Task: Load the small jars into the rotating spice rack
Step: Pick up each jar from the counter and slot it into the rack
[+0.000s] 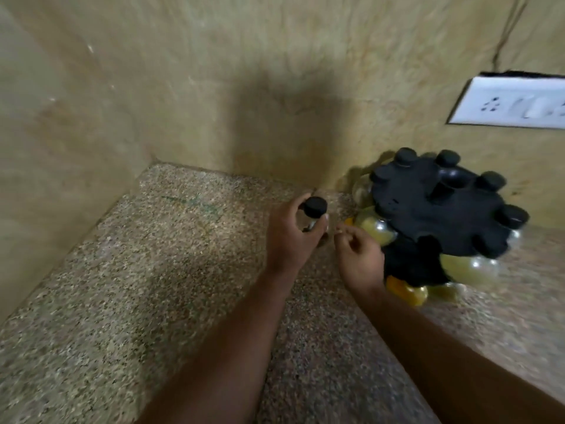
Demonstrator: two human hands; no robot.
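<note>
A black rotating spice rack (pixel 434 206) stands at the right of a speckled stone counter (pixel 153 286), against the wall. Several black-capped jars with yellow and orange contents hang around it. My left hand (pixel 290 237) grips a small clear jar with a black cap (pixel 315 209), held upright just left of the rack. My right hand (pixel 360 258) sits between that jar and the rack, fingers loosely curled, holding nothing that I can see. Its knuckles are close to a yellow jar (pixel 376 229) on the rack's lower tier.
The counter ends in a corner of two beige walls at the back left. A white switch-and-socket plate (pixel 513 102) is mounted on the wall above the rack, with a cable running up from it.
</note>
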